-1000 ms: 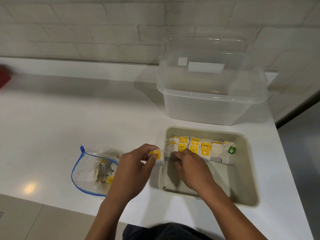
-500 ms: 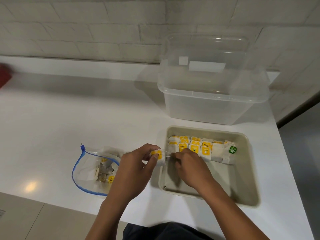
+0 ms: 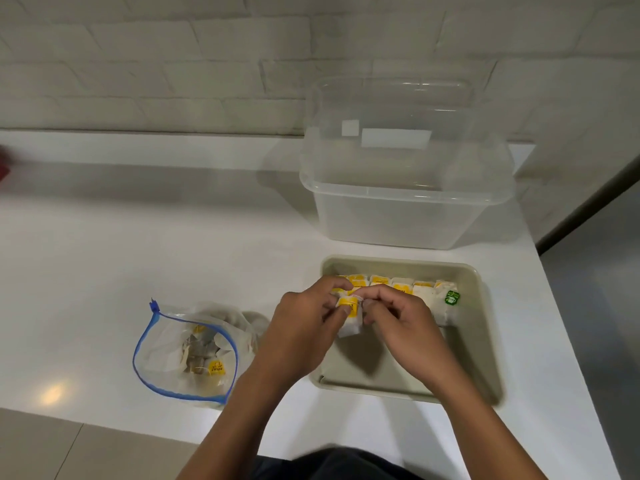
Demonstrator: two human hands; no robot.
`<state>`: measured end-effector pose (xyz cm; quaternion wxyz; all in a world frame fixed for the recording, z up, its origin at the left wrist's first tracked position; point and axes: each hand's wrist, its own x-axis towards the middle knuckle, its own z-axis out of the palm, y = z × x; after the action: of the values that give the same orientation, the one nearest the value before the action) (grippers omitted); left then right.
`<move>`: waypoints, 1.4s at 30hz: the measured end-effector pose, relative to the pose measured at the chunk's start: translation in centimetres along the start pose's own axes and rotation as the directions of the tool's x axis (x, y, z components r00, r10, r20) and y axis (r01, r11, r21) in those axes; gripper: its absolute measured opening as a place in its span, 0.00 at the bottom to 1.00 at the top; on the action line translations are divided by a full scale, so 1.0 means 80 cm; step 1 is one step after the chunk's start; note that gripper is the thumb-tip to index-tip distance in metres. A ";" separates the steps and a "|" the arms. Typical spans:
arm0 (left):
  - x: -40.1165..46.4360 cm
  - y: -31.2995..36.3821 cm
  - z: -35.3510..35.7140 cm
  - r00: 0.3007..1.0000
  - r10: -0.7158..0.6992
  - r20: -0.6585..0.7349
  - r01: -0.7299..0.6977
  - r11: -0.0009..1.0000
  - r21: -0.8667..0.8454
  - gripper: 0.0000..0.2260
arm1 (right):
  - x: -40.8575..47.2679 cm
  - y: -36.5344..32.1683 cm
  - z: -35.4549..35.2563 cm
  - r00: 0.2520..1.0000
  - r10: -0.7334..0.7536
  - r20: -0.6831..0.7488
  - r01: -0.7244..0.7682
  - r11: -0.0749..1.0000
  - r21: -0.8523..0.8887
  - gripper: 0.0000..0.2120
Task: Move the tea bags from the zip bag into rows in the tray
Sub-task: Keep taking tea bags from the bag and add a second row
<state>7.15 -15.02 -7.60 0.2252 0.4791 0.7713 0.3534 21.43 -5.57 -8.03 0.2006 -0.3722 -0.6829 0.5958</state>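
Yellow tags are showing on white tea bags [image 3: 401, 289], one green; beige tray [image 3: 474, 341]; blue-edged clear zip bag [image 3: 166, 348]

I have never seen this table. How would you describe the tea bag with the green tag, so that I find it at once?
Start from the beige tray on the white counter, in front of the clear plastic box. Tea bags stand in rows along the tray's far side. The green-tagged tea bag is at the right end; its neighbours carry yellow tags.

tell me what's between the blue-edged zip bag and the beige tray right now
In the head view, the left hand and its forearm cross that gap above bare white countertop, between the clear blue-edged zip bag and the beige plastic tray.
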 end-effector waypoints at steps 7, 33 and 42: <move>-0.002 -0.004 0.020 0.993 -0.011 0.115 0.012 1.000 -0.004 0.20 | -0.002 0.027 -0.015 0.997 0.069 0.037 -0.066 0.995 -0.075 0.06; -0.056 -0.048 0.002 0.985 -0.159 -0.066 0.158 0.987 -0.018 0.18 | 0.069 0.067 0.010 0.981 0.142 -0.136 -0.196 0.745 -0.638 0.05; -0.056 -0.048 -0.001 0.985 -0.166 -0.044 0.165 0.986 -0.025 0.17 | 0.077 0.063 0.016 0.973 0.170 -0.159 -0.232 0.739 -0.633 0.05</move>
<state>6.81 -20.16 -10.40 0.2413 0.4025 0.8096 0.3527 17.89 -1.77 -14.22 0.0249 -0.5165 -0.7922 0.3241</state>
